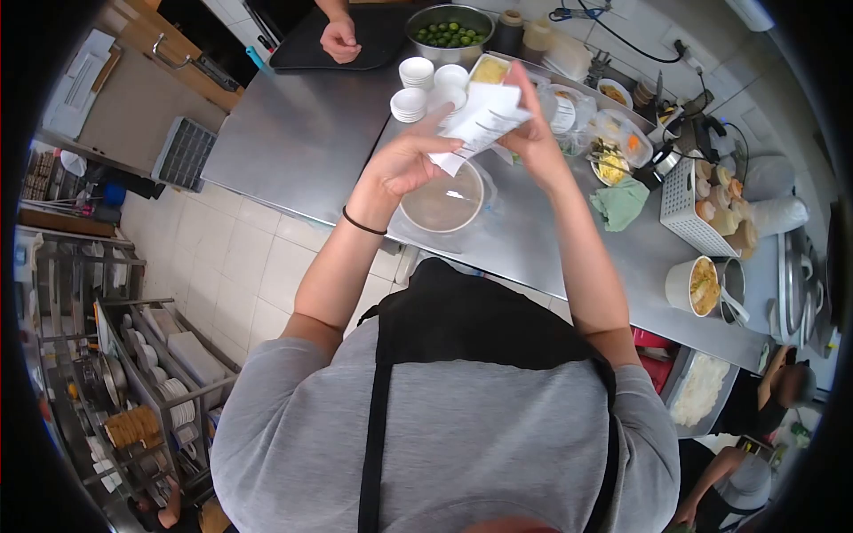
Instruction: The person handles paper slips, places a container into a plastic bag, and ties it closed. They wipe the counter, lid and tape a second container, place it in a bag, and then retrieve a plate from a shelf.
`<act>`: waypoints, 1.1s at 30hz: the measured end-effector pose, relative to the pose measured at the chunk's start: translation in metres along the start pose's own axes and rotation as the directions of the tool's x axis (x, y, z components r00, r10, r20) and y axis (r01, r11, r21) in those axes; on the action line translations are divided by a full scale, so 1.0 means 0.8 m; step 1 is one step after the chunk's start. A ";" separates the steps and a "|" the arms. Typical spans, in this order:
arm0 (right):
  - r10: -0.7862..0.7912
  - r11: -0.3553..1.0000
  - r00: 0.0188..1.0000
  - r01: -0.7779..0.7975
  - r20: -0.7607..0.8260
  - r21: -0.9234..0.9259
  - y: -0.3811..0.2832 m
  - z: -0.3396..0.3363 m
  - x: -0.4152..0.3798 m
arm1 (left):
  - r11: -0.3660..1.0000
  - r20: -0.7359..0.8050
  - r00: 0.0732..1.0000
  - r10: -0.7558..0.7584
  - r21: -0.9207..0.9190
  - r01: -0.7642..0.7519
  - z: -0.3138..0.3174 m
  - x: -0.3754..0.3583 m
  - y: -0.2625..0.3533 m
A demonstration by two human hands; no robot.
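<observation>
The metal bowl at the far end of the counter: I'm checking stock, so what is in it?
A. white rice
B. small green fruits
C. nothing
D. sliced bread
B: the metal bowl holds a heap of small green fruits, near another person's hand.

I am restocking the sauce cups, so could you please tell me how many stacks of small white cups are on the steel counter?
3 that I can make out: one stack farthest back, one nearer, one beside the yellow-filled tub. The paper slip in both hands may hide more.
</observation>
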State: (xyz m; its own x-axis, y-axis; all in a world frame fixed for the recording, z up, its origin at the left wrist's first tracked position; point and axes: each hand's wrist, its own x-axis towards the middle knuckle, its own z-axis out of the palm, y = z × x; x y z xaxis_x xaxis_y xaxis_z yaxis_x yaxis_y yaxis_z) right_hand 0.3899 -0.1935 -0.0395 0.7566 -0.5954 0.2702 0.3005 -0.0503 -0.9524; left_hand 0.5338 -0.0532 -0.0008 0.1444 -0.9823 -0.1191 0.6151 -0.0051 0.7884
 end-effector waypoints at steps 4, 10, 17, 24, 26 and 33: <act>-0.449 0.247 0.849 0.417 0.278 -0.875 -0.084 0.010 -0.017 | 0.987 -0.051 0.988 -0.145 0.066 0.148 0.001 0.016 -0.006; -0.146 0.561 0.975 0.223 0.170 -0.798 -0.056 -0.020 -0.019 | 0.982 -0.013 0.982 -0.187 -0.011 0.186 0.002 0.037 -0.005; -0.444 0.297 0.854 0.427 0.273 -0.854 -0.040 -0.010 -0.040 | 0.979 0.057 0.979 -0.198 -0.034 0.200 -0.011 0.056 -0.017; -0.010 0.984 0.870 -0.079 -0.493 -0.159 -0.015 0.006 -0.047 | 0.877 0.073 0.965 0.253 0.404 -0.260 0.035 0.027 -0.058; 0.069 0.997 0.857 -0.080 -0.511 0.000 -0.006 0.008 -0.046 | 0.647 0.106 0.916 0.387 0.676 -0.352 0.044 0.027 -0.073; 0.175 0.977 0.837 -0.083 -0.519 0.196 -0.009 0.002 -0.049 | 0.873 -0.068 0.966 0.251 0.446 -0.196 0.021 0.044 -0.069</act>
State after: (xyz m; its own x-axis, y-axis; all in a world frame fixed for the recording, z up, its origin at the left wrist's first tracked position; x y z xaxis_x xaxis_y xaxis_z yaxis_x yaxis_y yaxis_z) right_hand 0.3590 -0.1689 -0.0429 0.3845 -0.9230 -0.0139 0.3448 0.1576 -0.9254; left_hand 0.4919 -0.0909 -0.0385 0.3465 -0.9371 0.0424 0.1635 0.1048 0.9810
